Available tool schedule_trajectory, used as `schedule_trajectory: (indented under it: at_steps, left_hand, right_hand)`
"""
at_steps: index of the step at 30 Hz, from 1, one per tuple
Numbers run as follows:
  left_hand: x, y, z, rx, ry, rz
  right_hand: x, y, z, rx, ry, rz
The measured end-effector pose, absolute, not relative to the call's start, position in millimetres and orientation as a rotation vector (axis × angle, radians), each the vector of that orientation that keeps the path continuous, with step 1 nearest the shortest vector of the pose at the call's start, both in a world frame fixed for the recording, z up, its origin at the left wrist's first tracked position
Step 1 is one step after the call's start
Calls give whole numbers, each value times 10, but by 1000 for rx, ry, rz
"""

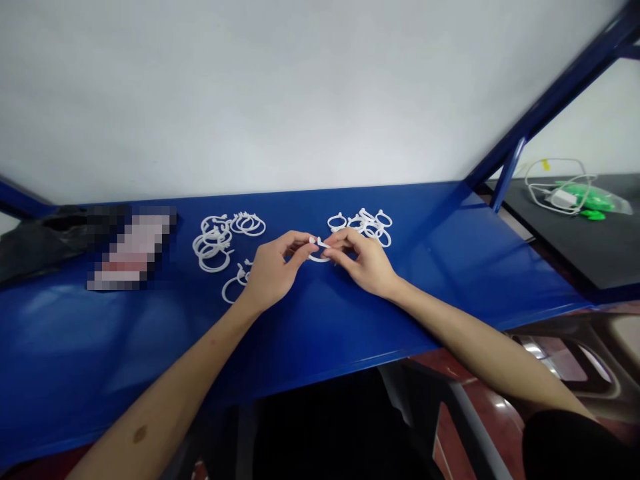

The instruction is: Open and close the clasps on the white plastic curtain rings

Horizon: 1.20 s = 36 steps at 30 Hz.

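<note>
Between both hands is a white plastic ring [320, 259] with its two ends parted at the top. My left hand [275, 270] pinches one end between thumb and fingers. The other end is gripped by my right hand [364, 261], also in a pinch. Left of my left hand lie several white rings [213, 248] that look open at their ends, and another ring [230, 291] is partly hidden behind that hand. Beyond my right hand sits a cluster of white rings [376, 227], several of which look closed.
The blue table [320, 333] runs up to a pale wall. At the left are a dark cloth or bag [45, 233] and a blurred-out flat object [133, 250]. A blue metal brace [507, 175] rises at the right, beside a black surface with a white cable [537, 200] and green items [593, 199].
</note>
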<state>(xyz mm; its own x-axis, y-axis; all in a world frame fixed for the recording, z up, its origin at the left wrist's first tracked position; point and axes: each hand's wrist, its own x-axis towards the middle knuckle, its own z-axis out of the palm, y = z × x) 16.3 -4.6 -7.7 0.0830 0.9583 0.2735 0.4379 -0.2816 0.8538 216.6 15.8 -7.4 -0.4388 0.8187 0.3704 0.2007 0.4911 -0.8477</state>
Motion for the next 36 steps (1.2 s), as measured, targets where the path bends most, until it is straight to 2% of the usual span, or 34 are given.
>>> schedule_trajectory:
  at_steps: [11,18,22,27,36]
  left_hand:
    - [163,-118,-137,2101,1422,1176]
    - [48,-14,-151,2438,1451,959]
    - [-135,119,-141,2557,1742,815]
    - [-417,255,-196,2459,2116,662]
    - [-542,276,-254,2524,2202,451]
  right_hand:
    - [2200,129,-158,-764,-2095,725]
    - [2148,199,-178,-831,-2179,540]
    - [2270,384,-82,-966,-2139,293]
    - [2691,710,1,-1344,-2022,12]
    - [2884,960,-108,-1511,-1949,111]
